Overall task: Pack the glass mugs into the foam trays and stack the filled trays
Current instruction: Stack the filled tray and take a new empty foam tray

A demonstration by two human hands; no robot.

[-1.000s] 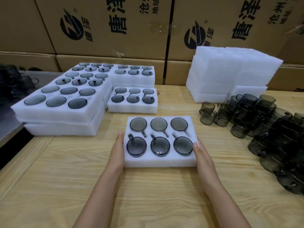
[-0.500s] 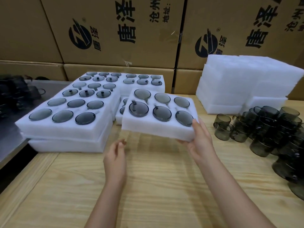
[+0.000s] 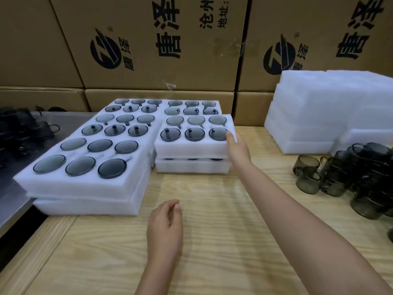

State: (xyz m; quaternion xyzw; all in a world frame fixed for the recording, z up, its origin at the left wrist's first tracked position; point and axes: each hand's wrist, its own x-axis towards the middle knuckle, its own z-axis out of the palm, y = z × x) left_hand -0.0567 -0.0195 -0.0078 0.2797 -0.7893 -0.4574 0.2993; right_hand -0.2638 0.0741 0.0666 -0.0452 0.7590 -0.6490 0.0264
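A white foam tray filled with several smoky glass mugs sits on top of another filled tray near the middle of the wooden table. My right hand grips the upper tray's right front corner, thumb on its top face. My left hand hovers over the table in front, holding nothing, its fingers loosely curled. More filled trays are stacked at the left. Loose smoky glass mugs are piled at the right.
A stack of empty foam trays stands at the back right. Printed cardboard boxes form a wall behind the table. A metal surface with dark mugs lies beyond the table's left edge.
My right hand has carried the filled tray from the table front up and back onto the tray at the middle. My left hand let go of it and dropped back.
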